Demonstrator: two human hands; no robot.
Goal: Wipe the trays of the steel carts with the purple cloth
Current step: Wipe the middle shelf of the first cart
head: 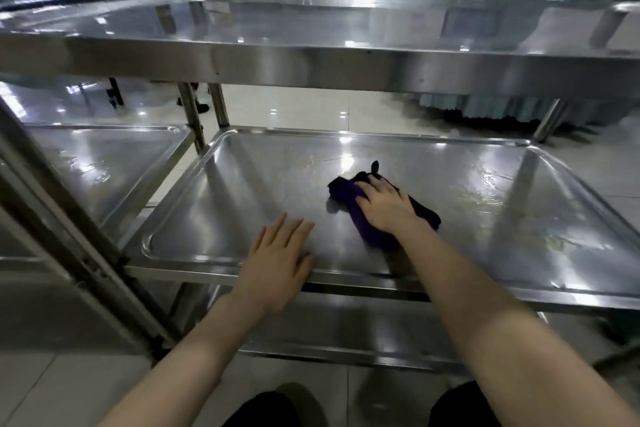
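- At the far left, the tray of a neighbouring steel cart [104, 163] is seen level with the middle tray, and wet streaks are visible on it.
- Just to its right, the left hand [277, 253] is laid palm down over the near rim of the middle tray [502, 184]. Its fingers are held straight and close together, and nothing is grasped.
- Near the centre of that tray, the purple cloth [346, 208] is spread as a crumpled strip on the steel surface.
- On the cloth, the right hand [384, 206] is pressed palm down. The fingers are laid along the fabric rather than closed round it, so the cloth is pinned to the tray and not clutched.
- Above both hands, the top tray [311, 31] is stretched across the whole view, with lights mirrored in it.
- Beneath the middle tray, a lower tray [346, 329] is partly seen.
- Further right on the middle tray, smeared wet marks are seen.
- At the right rear, a table with a pleated teal skirt [491, 109] is set on the tiled floor.
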